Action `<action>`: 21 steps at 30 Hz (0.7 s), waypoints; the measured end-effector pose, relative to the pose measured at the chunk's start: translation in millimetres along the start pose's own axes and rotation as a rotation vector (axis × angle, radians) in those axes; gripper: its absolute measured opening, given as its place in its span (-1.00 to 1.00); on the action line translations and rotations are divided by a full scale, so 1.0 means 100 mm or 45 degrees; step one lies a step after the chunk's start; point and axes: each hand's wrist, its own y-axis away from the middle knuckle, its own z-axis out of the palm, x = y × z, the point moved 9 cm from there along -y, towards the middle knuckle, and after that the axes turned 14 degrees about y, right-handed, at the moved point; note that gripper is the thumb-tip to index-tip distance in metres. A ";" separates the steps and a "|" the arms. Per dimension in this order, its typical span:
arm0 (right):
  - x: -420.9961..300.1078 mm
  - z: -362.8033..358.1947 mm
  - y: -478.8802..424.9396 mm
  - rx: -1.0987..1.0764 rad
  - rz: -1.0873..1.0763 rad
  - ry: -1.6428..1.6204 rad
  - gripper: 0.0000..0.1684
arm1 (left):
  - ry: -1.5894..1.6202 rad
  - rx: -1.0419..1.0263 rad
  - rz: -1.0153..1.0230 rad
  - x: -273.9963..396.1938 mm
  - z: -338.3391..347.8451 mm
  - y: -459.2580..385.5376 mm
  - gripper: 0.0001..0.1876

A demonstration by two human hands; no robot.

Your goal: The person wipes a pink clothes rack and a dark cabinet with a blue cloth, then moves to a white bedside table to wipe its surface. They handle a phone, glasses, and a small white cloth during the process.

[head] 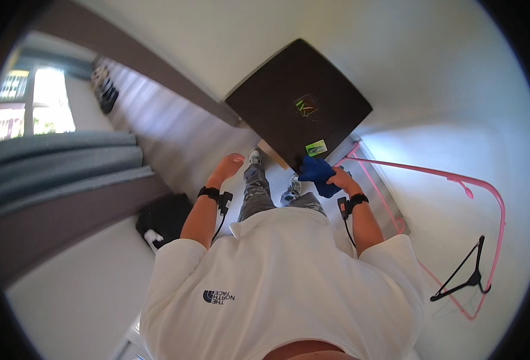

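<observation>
My right hand (344,181) grips a crumpled blue cloth (318,172), which hangs at the near corner of a dark square tabletop (274,92). Part of the cloth lies over or against that corner; which one is hard to tell. Close to the cloth, a small green and white packet (316,147) rests on the tabletop. Farther in, near the middle, is a dark square patch with bright green marks (306,106). My left hand (227,168) hovers above the floor, left of the table, with loosely bent fingers and nothing visible in it.
A pink metal clothes rack (427,171) stands at the right, with a black hanger (474,279) on it. Walls border the table's far sides. At left are grey curtains (67,155), a black bag-like object (166,220), and shoes (107,96) on the wood-look floor (166,117).
</observation>
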 end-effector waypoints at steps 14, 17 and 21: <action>0.88 0.58 1.11 0.439 0.591 -0.849 -0.32 | -0.457 -0.730 0.327 0.88 1.81 -1.77 -0.55; 0.78 0.70 1.26 0.475 0.624 -0.986 -0.33 | -0.649 -0.711 0.347 0.79 2.33 -1.75 -0.33; 0.94 0.83 1.32 0.485 0.648 -1.064 -0.30 | -0.874 -0.746 0.231 0.78 2.95 -1.80 -0.13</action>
